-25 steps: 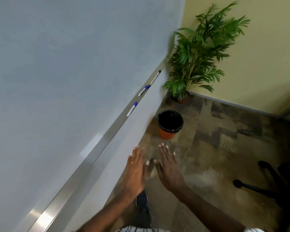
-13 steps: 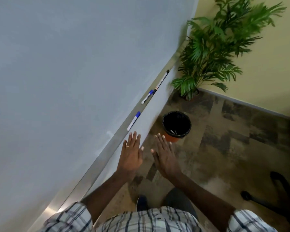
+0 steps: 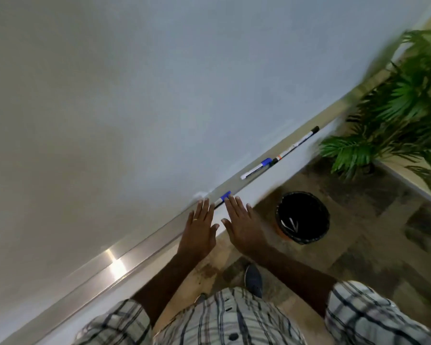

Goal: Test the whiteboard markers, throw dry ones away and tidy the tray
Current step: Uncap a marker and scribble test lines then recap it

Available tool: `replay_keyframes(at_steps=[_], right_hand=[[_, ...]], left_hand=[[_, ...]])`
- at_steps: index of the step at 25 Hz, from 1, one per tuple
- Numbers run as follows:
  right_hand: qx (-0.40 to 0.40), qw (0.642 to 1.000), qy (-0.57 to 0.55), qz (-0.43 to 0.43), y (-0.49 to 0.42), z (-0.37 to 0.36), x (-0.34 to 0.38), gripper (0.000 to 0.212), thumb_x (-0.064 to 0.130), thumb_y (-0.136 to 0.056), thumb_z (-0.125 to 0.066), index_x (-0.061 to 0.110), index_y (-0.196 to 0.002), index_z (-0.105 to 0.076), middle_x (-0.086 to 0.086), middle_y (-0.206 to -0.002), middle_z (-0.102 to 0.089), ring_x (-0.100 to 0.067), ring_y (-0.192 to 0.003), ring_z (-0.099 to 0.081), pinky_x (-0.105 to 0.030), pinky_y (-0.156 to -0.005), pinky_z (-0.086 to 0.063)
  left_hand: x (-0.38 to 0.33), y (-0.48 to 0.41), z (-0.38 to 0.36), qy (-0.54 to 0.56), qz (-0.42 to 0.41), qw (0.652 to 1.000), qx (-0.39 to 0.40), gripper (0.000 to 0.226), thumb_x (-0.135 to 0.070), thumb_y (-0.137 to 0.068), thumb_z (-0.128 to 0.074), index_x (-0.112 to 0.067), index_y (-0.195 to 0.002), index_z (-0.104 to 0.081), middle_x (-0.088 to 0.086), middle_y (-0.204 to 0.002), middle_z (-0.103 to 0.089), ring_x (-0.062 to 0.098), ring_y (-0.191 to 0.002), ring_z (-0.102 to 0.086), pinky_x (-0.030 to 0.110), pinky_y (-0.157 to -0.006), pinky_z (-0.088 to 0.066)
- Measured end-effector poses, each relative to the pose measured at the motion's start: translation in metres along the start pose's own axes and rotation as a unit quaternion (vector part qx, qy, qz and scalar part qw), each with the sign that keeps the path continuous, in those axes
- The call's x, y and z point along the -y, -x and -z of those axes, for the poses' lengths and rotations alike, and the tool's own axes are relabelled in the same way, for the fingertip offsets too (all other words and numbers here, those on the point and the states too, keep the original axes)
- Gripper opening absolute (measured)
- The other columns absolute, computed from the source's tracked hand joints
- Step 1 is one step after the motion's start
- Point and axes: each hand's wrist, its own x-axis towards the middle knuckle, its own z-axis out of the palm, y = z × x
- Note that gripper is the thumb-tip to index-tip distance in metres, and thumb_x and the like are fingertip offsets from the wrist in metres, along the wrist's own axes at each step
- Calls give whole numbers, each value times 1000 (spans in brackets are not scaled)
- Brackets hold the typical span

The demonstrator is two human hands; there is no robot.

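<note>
**Handling.** 3 markers lie end to end along the tray (image 3: 139, 250) beneath the whiteboard (image 3: 135, 95). The nearest marker (image 3: 224, 196), blue-capped, lies at the fingertips of both hands. The second marker (image 3: 256, 168), also blue-capped, and the third marker (image 3: 296, 143), black-capped, lie farther along the tray. Each is judged light, rigid and smooth-barrelled, so it is likely to roll or slide on the metal ledge if nudged. Take hold at mid-barrel with thumb and 2 fingers. Leave the cap free so the other hand can pull it off for testing. The bin (image 3: 281, 229) stands on the floor just below and to the right, within reach for dry ones.

**Hands.** The left hand (image 3: 199, 229) and the right hand (image 3: 243, 226) are both flat, palms down, side by side, with nothing grasped. The left fingers (image 3: 205, 207) lie straight over the tray edge. The right fingers (image 3: 234, 205) are straight and slightly spread, their tips beside the blue cap; contact cannot be confirmed.
</note>
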Motion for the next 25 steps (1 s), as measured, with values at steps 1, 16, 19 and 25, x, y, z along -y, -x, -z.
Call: replay_keyframes(at_steps=[1,16,19,25], right_hand=[[15,1000,7,15,-9,1,-8,67,49,-103,-6,14,-160,-9,-5,-167,-4,-24,-155,0,-48,-126,-9],[75,954,151,248,-106,6,-19,41,17,-83,-75,20,-122,-66,-7,-121,-65,-27,-110,-62,-43,-88,-53],[64,951,172,248,-107,5,-13,35,21,-89,-70,20,-124,-64,-6,-126,-63,-25,-113,-61,-40,-95,-49],[-19,989,-87,115,-60,24,24,16,23,-93,-68,18,-108,-69,3,-100,-63,-10,-85,-60,-19,-74,-44]], left_hand=[[-4,-3,-1,6,14,1000,3,68,-53,-106,-11,-18,-164,-3,5,-172,9,24,-160,9,48,-131,-7],[48,-4,-6,126,-18,990,60,66,-41,-105,-37,-21,-163,-13,4,-172,-13,21,-159,-16,42,-128,-19],[61,0,-6,141,-50,988,44,66,-35,-107,-47,-22,-163,-14,3,-171,-15,20,-158,-19,40,-128,-21],[79,23,1,366,-2,926,-94,64,-23,-101,-64,-30,-156,-33,-3,-150,-53,3,-130,-56,28,-111,-49]])
